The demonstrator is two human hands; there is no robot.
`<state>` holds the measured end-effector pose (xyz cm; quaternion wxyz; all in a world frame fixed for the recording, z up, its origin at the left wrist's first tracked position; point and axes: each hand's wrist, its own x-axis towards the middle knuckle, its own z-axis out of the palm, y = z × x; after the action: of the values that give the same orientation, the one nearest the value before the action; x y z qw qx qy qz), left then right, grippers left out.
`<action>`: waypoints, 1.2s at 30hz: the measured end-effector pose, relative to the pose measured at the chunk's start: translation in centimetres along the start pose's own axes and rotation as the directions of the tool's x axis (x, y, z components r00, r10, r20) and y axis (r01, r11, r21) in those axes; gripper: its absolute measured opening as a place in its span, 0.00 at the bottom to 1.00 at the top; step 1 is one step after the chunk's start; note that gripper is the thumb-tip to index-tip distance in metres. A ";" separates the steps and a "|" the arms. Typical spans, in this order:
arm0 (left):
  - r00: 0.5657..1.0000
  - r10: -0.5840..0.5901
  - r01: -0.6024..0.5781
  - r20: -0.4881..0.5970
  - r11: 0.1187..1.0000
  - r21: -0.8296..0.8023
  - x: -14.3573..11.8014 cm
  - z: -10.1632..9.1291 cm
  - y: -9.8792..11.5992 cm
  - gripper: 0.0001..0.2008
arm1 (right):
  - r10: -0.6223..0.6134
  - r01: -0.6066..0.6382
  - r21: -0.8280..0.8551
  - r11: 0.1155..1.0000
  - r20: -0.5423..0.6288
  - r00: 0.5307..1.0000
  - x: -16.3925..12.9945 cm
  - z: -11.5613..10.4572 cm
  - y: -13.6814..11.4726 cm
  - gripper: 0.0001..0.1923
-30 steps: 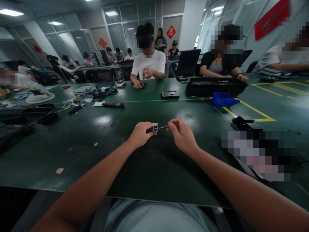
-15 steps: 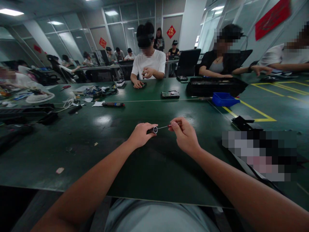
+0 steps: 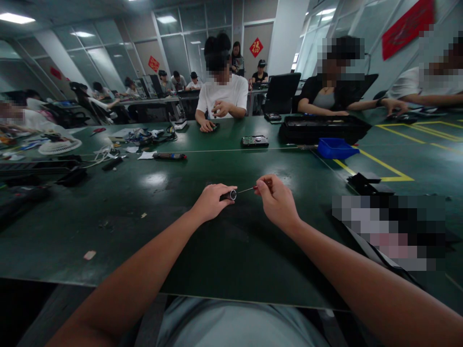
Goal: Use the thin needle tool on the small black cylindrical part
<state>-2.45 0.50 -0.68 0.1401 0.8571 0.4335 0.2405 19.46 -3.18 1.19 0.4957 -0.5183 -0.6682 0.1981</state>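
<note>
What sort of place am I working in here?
Probably an electronics workshop or training room: long green table shared by several seated people, a hard drive and blue parts tray lying out, glass partitions behind.

Left hand [image 3: 211, 201] gripping small cylinder [image 3: 229, 195], right hand [image 3: 277, 202] pinching thin screwdriver [image 3: 249, 189], green table [image 3: 162, 231]

Left grip [image 3: 211, 201] and right grip [image 3: 277, 202] pinched.

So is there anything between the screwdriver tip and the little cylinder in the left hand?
Nothing visible. The left hand holds the cylinder with its open end facing right, and the right hand holds the screwdriver; its thin shaft runs straight to that end over bare table.
</note>
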 end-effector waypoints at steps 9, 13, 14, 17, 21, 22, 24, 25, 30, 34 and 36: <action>1.000 -0.002 0.001 0.026 1.000 0.023 0.1 0.4 -0.4 0.22 | -0.052 0.051 0.029 0.998 0.045 0.998 -0.1 0.1 0.0 0.09; 0.999 0.001 -0.003 0.042 0.999 0.041 0.1 0.2 -0.4 0.22 | -0.028 0.029 -0.011 1.000 0.028 0.999 0.0 0.2 0.1 0.09; 0.999 -0.001 -0.001 0.044 0.999 0.043 0.1 0.2 -0.4 0.22 | -0.024 0.024 -0.019 1.000 0.019 1.000 0.0 0.1 0.1 0.09; 0.999 -0.015 0.013 0.043 0.999 0.040 0.1 0.1 -0.3 0.22 | -0.015 0.015 -0.044 0.999 0.011 1.000 0.1 0.1 0.1 0.09; 0.999 -0.034 0.033 0.023 0.999 0.022 0.1 0.1 -0.4 0.21 | 0.005 -0.003 -0.072 0.997 0.019 1.000 0.1 0.1 0.1 0.09; 0.999 -0.037 0.036 0.018 0.999 0.011 0.1 0.1 -0.4 0.21 | 0.008 -0.007 -0.077 0.997 0.017 1.000 0.2 0.1 0.1 0.09; 0.999 -0.038 0.039 0.007 0.999 -0.018 0.0 0.1 -0.3 0.19 | 0.013 -0.011 -0.088 0.996 0.014 1.000 0.2 0.1 0.1 0.09; 0.999 -0.040 0.040 0.002 0.999 -0.034 0.0 0.1 -0.3 0.19 | 0.015 -0.014 -0.095 0.995 0.012 1.000 0.2 0.1 0.1 0.09; 0.995 -0.090 0.085 -0.040 0.990 -0.110 -0.1 0.0 0.0 0.17 | 0.025 -0.024 -0.099 0.995 0.007 1.000 0.2 0.0 0.1 0.09; 0.980 -0.179 0.156 -0.092 0.964 -0.216 0.1 -0.2 0.4 0.21 | 0.029 -0.028 -0.085 0.996 0.011 1.000 0.3 0.0 0.1 0.09; 0.969 -0.226 0.192 -0.098 0.942 -0.274 0.1 -0.3 0.6 0.22 | 0.027 -0.026 -0.076 0.997 0.014 1.000 0.3 0.1 0.1 0.09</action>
<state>-2.16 0.27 -0.18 0.2490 0.7628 0.4947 0.3338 19.48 -2.88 1.21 0.4677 -0.5443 -0.6720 0.1830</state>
